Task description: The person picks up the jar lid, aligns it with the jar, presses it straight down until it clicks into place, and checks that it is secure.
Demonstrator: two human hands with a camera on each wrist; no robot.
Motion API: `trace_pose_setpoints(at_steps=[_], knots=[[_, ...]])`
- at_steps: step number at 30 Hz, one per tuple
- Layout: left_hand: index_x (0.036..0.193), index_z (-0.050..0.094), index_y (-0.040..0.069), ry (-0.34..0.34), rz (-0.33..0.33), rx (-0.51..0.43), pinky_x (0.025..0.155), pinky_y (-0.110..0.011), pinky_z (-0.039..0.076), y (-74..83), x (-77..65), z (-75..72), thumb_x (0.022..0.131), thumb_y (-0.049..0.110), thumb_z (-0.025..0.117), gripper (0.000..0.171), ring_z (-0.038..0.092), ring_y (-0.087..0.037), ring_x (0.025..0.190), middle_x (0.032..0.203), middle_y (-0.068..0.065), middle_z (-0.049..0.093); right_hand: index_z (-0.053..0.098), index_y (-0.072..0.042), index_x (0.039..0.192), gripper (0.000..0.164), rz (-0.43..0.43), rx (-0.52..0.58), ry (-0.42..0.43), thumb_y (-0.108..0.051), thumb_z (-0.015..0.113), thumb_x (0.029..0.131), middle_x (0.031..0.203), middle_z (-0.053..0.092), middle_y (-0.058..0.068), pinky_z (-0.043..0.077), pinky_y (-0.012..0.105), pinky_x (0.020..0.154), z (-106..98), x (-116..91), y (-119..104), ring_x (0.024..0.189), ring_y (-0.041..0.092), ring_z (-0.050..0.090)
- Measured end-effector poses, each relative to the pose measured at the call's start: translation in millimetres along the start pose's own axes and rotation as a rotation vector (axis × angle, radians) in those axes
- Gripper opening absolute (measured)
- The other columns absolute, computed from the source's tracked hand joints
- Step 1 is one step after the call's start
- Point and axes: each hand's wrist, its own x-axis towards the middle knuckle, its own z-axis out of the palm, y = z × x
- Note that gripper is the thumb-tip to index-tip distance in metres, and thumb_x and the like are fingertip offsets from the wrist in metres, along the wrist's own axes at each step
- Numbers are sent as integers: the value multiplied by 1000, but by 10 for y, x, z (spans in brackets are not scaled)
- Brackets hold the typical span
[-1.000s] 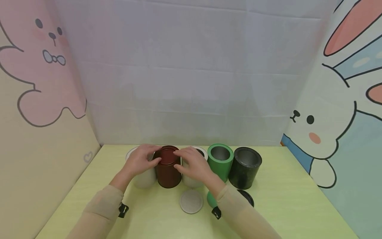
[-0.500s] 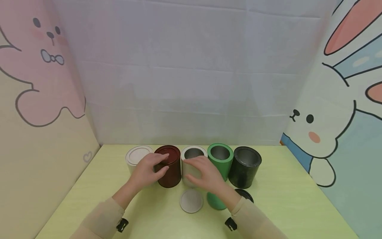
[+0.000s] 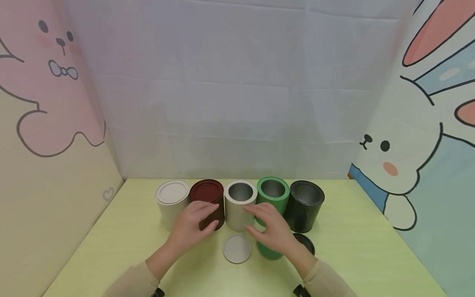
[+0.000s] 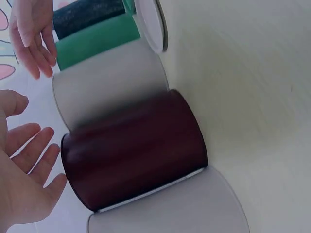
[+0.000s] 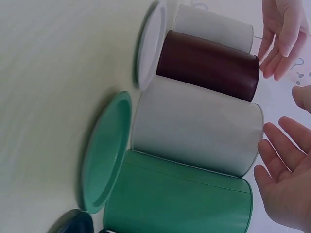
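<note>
My left hand hovers in front of the dark red can, its fingers loosely bent and nothing in them. A lid covers that can, and another covers the white can at the far left. My right hand, also holding nothing, hangs before the uncovered white can and the green can. The green can stands without a lid and is partly hidden by that hand. In both wrist views the fingers look relaxed beside the can tops.
At the row's right end stands an uncovered black can. A white lid, a green lid and a black lid lie in front of the row. Cloth walls rise behind and beside the yellow table.
Both hands have drawn back toward me from above the dark red can and moved apart, the right one farther right. The cans and lids stay in place.
</note>
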Motion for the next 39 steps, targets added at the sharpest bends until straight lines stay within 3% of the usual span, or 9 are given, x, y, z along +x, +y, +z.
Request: trace_pose_setpoints(at_steps=[5,9,16,26,33,39], knots=[[109,74,2,14,41,0,83,-39,54,105,-82,124,71,10,81,40,64,-24,99,106,-5,70,68,-6,125,50,23,4,-40,-15,83,79,115,70,2,51,40,89,12,-99,9,108,25,59],[110,74,3,-31,39,-13,83,-38,54,160,-187,252,71,12,82,42,63,-24,100,108,-5,70,68,-5,123,48,26,3,-75,-16,82,79,115,70,4,51,41,89,43,-174,46,107,25,60],[111,74,2,-154,-41,-13,85,-39,54,165,-349,413,74,17,83,41,62,-25,102,110,-8,69,66,-4,125,48,17,-10,-199,-17,81,80,117,69,6,51,39,89,141,-294,147,105,23,60],[119,70,3,-375,-189,-43,95,-44,49,180,-437,449,72,30,87,57,58,-27,114,122,-9,65,63,-11,132,60,75,-80,-396,-34,82,81,132,61,6,49,42,95,229,-403,218,116,25,55],[124,68,7,-490,-229,-21,97,-47,47,170,-478,480,74,41,85,63,55,-29,119,128,-10,62,62,-9,134,64,49,-81,-431,-36,82,80,136,59,8,49,43,96,243,-438,226,119,28,54],[131,64,10,-540,-246,-25,100,-51,45,135,-535,514,73,46,85,71,51,-31,124,136,-12,57,60,-10,136,68,28,-76,-442,-40,83,79,138,57,8,48,43,97,289,-501,261,120,26,54]])
